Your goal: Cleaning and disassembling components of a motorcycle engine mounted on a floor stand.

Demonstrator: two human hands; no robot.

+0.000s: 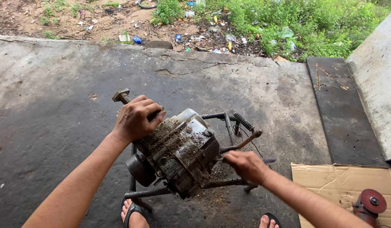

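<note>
The left hand [134, 119] closes around the exhaust pipe [122, 97] atop a dirt-caked engine [180, 154] on a metal stand [147, 193]. Right of the engine, the right hand [246, 165] clasps a thin tool [268, 160]. Cardboard [339, 183] lies further right.

The engine [178, 156] under the left hand [134, 120] is cast metal, matt, caked with rough brown dirt. The frame [229, 126] beside the right hand's [246, 165] fingers is dull painted steel tube with a ribbed rubber grip [243, 121]. The concrete floor [56, 105] is rough, cracked, grey. The cardboard [339, 181] is matt brown paper.
</note>
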